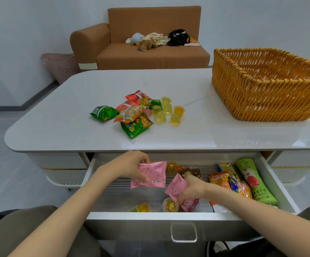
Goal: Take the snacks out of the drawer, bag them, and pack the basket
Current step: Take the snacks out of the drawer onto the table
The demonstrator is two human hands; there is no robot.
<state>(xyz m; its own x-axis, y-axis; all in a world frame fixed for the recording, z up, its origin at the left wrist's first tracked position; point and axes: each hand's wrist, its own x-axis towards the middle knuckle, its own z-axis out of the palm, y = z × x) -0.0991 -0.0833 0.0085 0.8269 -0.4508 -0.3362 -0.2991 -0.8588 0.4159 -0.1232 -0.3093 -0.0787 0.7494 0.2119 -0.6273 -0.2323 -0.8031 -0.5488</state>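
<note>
"Fingers [141, 158] of the left hand [130, 166] pinch one pink packet [151, 175]; the right hand [192, 188] grips a second packet [176, 188] — both in the open drawer [169, 217]."
"And on the table [57, 117]?"
"Six jelly cups [167, 110] beside a heap of snack bags [132, 114], about six; one basket [267, 89] at the right end."
"Left in the drawer?"
"Two fruit cups [170, 204] at the front, one green pouch [252, 180] on the right, more bags [219, 179] I can't count."

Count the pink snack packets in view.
2. The left hand holds one pink packet above the drawer; the right hand grips the other pink packet nearer the drawer's front. More could be hidden under the hands.
</note>
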